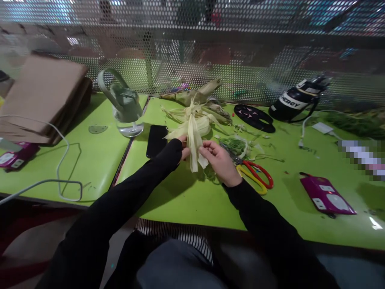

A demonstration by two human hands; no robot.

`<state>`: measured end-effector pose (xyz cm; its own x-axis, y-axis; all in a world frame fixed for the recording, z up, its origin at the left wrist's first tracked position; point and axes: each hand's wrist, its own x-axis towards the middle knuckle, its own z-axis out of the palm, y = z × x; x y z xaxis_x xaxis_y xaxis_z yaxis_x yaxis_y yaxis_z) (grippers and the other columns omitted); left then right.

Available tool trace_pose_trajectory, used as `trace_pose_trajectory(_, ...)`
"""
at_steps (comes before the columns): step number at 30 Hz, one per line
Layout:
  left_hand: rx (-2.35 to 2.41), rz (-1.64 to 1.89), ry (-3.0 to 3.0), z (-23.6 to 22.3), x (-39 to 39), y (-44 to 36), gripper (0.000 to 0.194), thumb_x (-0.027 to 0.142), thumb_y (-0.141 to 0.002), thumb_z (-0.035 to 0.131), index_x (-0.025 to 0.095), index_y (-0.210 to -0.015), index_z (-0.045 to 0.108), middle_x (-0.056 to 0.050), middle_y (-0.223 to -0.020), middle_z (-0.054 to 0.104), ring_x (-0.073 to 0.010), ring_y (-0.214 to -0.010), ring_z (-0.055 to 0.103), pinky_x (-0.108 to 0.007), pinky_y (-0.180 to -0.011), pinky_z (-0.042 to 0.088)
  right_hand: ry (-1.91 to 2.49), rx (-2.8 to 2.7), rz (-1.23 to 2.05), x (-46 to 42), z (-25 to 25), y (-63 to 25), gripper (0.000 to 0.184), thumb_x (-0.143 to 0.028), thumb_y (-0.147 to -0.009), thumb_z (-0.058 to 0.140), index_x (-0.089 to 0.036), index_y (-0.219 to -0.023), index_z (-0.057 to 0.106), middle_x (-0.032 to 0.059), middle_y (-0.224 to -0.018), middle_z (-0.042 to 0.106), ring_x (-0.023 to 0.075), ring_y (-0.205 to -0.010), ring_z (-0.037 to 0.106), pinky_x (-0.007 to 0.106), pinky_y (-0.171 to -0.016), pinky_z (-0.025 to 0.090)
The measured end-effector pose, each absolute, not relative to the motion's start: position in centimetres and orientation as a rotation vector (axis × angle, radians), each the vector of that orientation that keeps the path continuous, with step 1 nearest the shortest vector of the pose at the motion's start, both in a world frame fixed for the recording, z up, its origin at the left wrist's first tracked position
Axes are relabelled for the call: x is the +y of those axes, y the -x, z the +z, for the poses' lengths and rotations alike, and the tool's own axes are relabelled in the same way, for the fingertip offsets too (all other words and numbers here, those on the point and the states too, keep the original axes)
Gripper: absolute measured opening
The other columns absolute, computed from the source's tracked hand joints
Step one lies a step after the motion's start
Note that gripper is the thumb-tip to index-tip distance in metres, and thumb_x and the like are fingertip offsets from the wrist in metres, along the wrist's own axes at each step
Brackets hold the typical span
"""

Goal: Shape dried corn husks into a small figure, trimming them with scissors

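Between my hands is a pale bundle of corn husk (pixel 194 140), tied into a knot near its top, with strips hanging down and spreading sideways. My left hand (pixel 183 149) pinches its left side, though the sleeve hides part of that hand. On the right, my right hand (pixel 219 160) has thumb and fingers closed on the edge of a hanging strip. More dry corn husks (pixel 198 94) lie behind the bundle. Scissors (pixel 255 176) with red and yellow handles rest beside my right wrist, their blades partly under green thread-like scraps (pixel 234 146).
A black phone (pixel 156 140) and a clear bottle (pixel 129 128) with a green lid stand to the left. At the right are a black disc (pixel 254 117), a black bottle (pixel 293 100) and a purple power strip (pixel 327 194). Brown paper bags (pixel 45 88) lean far left; a perforated metal screen (pixel 240 52) borders the table's back.
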<state>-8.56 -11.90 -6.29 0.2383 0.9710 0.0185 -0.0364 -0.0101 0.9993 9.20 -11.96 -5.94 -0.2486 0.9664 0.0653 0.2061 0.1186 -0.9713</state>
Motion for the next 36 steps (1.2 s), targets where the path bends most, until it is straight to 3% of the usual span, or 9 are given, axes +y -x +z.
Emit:
trace_pose_trajectory(5, 1.110, 1.089, -1.443, -6.7, -12.1, 8.4, 0.016, 0.012, -0.078, 0.066, 0.014, -0.094, 0.062, -0.001, -0.068, 0.067, -0.0122, -0.057, 0.056, -0.025, -0.056, 0.045, 1.171, -1.600, 1.251, -12.8, -6.2, -9.5, 0.045, -0.055, -0.078, 0.076, -0.023, -0.105, 0.060, 0.0030, -0.096, 0.067, 0.0184, -0.084, 0.061, 0.030, -0.072, 0.050)
trace_pose_trajectory(8, 1.045, 1.096, -1.468, -6.6, -12.2, 8.4, 0.011, 0.019, -0.082, 0.067, 0.015, -0.092, 0.063, 0.000, -0.069, 0.066, -0.0123, -0.060, 0.057, -0.026, -0.060, 0.047, 1.190, -1.605, 1.240, -12.9, -6.2, -9.5, 0.048, -0.055, -0.075, 0.079, -0.022, -0.108, 0.064, 0.0043, -0.098, 0.070, 0.0214, -0.089, 0.064, 0.033, -0.078, 0.052)
trace_pose_trajectory(12, 0.970, 1.032, -1.381, -5.4, -12.8, 8.5, 0.013, 0.024, -0.083, 0.070, 0.016, -0.083, 0.060, -0.001, -0.069, 0.065, -0.0128, -0.062, 0.059, -0.027, -0.061, 0.051, 1.113, -1.439, 1.357, -12.5, -6.4, -9.6, 0.043, -0.059, -0.080, 0.071, -0.023, -0.103, 0.068, 0.0026, -0.091, 0.071, 0.0190, -0.079, 0.064, 0.032, -0.070, 0.053)
trace_pose_trajectory(19, 0.997, 1.068, -1.213, -5.5, -12.5, 8.0, 0.013, 0.011, -0.082, 0.068, 0.014, -0.087, 0.056, -0.001, -0.070, 0.069, -0.0110, -0.063, 0.062, -0.023, -0.063, 0.048, 0.955, -1.328, 1.427, -12.3, -6.3, -9.9, 0.024, -0.042, -0.079, 0.072, -0.023, -0.094, 0.069, 0.0002, -0.085, 0.071, 0.0170, -0.077, 0.065, 0.030, -0.072, 0.053)
trace_pose_trajectory(24, 0.936, 1.080, -1.280, -5.7, -12.2, 8.3, 0.019, 0.025, -0.084, 0.073, 0.013, -0.095, 0.064, -0.001, -0.074, 0.070, -0.0135, -0.066, 0.062, -0.025, -0.064, 0.048, 0.988, -1.573, 1.324, -12.5, -6.1, -10.1, 0.021, -0.034, -0.081, 0.070, -0.021, -0.098, 0.072, 0.0012, -0.090, 0.071, 0.0177, -0.081, 0.063, 0.031, -0.074, 0.052)
trace_pose_trajectory(31, 0.985, 1.022, -1.390, -5.5, -12.2, 8.6, 0.021, 0.030, -0.084, 0.074, 0.012, -0.089, 0.063, 0.001, -0.067, 0.063, -0.0096, -0.058, 0.053, -0.023, -0.057, 0.042, 1.039, -1.640, 1.263, -12.4, -6.3, -9.8, 0.031, -0.046, -0.082, 0.073, -0.021, -0.101, 0.068, 0.0004, -0.087, 0.067, 0.0166, -0.079, 0.061, 0.029, -0.072, 0.050)
trace_pose_trajectory(36, 1.005, 1.096, -1.400, -5.3, -12.2, 8.7, 0.031, 0.041, -0.083, 0.074, 0.013, -0.081, 0.063, 0.002, -0.062, 0.057, -0.0081, -0.056, 0.047, -0.022, -0.055, 0.038, 1.012, -1.674, 1.294, -12.3, -6.3, -9.9, 0.029, -0.043, -0.081, 0.074, -0.022, -0.100, 0.067, 0.0006, -0.090, 0.068, 0.0174, -0.081, 0.061, 0.031, -0.075, 0.051)
